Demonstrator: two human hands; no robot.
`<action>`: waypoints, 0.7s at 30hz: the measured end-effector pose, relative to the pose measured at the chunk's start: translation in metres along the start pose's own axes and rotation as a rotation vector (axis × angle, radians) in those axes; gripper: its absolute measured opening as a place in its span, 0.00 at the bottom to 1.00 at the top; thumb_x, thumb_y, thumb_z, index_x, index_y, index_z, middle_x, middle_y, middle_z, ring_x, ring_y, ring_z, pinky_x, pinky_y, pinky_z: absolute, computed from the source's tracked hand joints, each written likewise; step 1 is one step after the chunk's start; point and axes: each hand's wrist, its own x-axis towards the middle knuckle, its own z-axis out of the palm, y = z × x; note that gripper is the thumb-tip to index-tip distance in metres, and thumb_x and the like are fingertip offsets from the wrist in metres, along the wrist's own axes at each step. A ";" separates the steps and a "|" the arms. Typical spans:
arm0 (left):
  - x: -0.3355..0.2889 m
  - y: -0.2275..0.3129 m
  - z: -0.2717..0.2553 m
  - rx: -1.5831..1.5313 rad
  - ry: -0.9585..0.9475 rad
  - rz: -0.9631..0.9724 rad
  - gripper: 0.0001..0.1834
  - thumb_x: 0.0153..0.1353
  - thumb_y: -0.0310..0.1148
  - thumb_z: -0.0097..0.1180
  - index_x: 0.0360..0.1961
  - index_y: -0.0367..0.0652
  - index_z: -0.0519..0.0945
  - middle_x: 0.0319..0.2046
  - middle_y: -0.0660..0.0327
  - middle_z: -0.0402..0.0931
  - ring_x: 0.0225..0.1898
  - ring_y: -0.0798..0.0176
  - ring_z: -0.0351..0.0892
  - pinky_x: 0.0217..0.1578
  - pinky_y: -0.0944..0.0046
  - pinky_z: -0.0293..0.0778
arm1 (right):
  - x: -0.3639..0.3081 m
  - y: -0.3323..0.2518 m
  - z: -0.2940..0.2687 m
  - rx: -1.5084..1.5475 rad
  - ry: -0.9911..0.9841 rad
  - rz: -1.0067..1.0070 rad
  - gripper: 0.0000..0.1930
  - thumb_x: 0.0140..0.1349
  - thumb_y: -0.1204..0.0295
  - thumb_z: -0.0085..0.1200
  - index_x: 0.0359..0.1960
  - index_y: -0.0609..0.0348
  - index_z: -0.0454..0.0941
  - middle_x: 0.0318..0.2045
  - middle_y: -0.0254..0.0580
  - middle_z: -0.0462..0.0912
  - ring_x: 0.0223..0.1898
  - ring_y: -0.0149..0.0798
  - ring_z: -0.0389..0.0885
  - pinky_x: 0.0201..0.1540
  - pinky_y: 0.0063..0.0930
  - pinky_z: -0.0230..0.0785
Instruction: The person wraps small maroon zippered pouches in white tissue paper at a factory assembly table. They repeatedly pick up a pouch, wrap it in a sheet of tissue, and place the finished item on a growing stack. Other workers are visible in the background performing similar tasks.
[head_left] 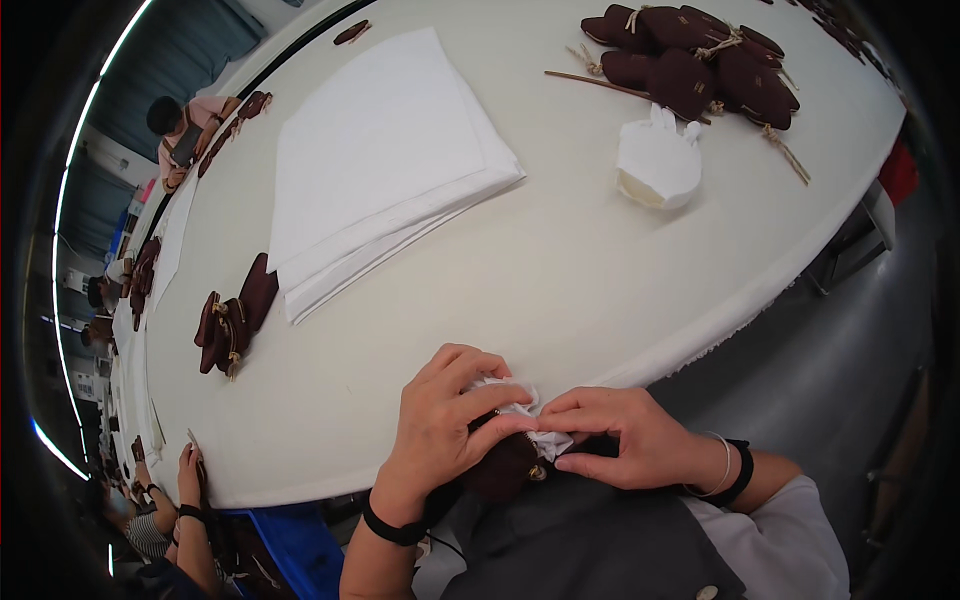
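Observation:
At the near edge of the table, a small dark maroon zip pouch (500,472) is held close against my apron. Crumpled white paper (550,442) bulges from its zip opening. My left hand (445,415) is closed round the pouch's mouth, with its fingers bent over the paper and its thumb along the zip edge. My right hand (630,435) pinches the paper from the other side, thumb below and fingers above. Part of the pouch is hidden under my left hand.
A stack of white sheets (380,150) lies mid-table. Several maroon pouches (240,315) are to its left, and a larger pile of pouches (690,80) is far right, beside a wooden stick (600,84) and a white wad (660,160). Other people (185,130) sit along the left.

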 end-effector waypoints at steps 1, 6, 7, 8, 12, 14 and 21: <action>-0.001 -0.001 0.003 -0.016 0.040 0.006 0.15 0.50 0.48 0.71 0.34 0.51 0.88 0.41 0.63 0.81 0.41 0.56 0.79 0.38 0.57 0.75 | -0.001 0.001 -0.001 -0.010 0.005 0.002 0.18 0.58 0.78 0.67 0.52 0.61 0.83 0.43 0.43 0.86 0.41 0.38 0.86 0.44 0.27 0.79; -0.010 -0.006 0.006 -0.130 0.149 -0.008 0.16 0.45 0.49 0.73 0.29 0.51 0.87 0.40 0.64 0.83 0.42 0.56 0.80 0.38 0.59 0.75 | 0.005 0.005 0.004 -0.035 0.026 0.032 0.18 0.57 0.78 0.68 0.51 0.61 0.83 0.36 0.40 0.88 0.34 0.33 0.87 0.35 0.22 0.78; -0.010 -0.006 0.003 -0.135 0.121 0.043 0.16 0.44 0.48 0.74 0.28 0.51 0.86 0.41 0.64 0.83 0.43 0.56 0.80 0.39 0.59 0.75 | 0.007 0.005 0.005 -0.053 0.022 0.068 0.18 0.57 0.79 0.69 0.50 0.62 0.84 0.34 0.39 0.88 0.33 0.31 0.87 0.34 0.20 0.78; -0.006 -0.005 -0.001 -0.140 0.092 0.094 0.16 0.43 0.48 0.75 0.28 0.51 0.86 0.42 0.64 0.83 0.43 0.56 0.80 0.40 0.59 0.75 | 0.007 0.005 0.007 -0.048 0.048 0.060 0.18 0.56 0.78 0.69 0.50 0.61 0.84 0.33 0.38 0.88 0.31 0.29 0.86 0.32 0.19 0.77; 0.001 -0.004 -0.006 -0.143 -0.003 0.173 0.16 0.41 0.46 0.77 0.27 0.51 0.86 0.43 0.66 0.84 0.46 0.56 0.80 0.44 0.58 0.74 | 0.010 0.001 0.010 0.032 0.115 0.164 0.16 0.57 0.76 0.70 0.48 0.59 0.85 0.31 0.38 0.88 0.28 0.24 0.84 0.29 0.17 0.74; 0.000 -0.006 -0.004 -0.153 -0.009 0.156 0.13 0.43 0.43 0.76 0.27 0.51 0.85 0.42 0.68 0.84 0.45 0.56 0.80 0.44 0.58 0.74 | 0.010 0.000 0.010 0.011 0.105 0.173 0.14 0.58 0.75 0.69 0.47 0.59 0.85 0.31 0.40 0.89 0.28 0.25 0.85 0.29 0.18 0.75; 0.000 -0.003 -0.003 -0.093 -0.062 0.192 0.10 0.52 0.41 0.70 0.28 0.50 0.83 0.41 0.69 0.83 0.46 0.57 0.80 0.46 0.58 0.73 | 0.001 0.005 0.008 0.277 -0.114 0.310 0.11 0.65 0.76 0.62 0.48 0.62 0.84 0.32 0.39 0.88 0.29 0.29 0.87 0.31 0.20 0.76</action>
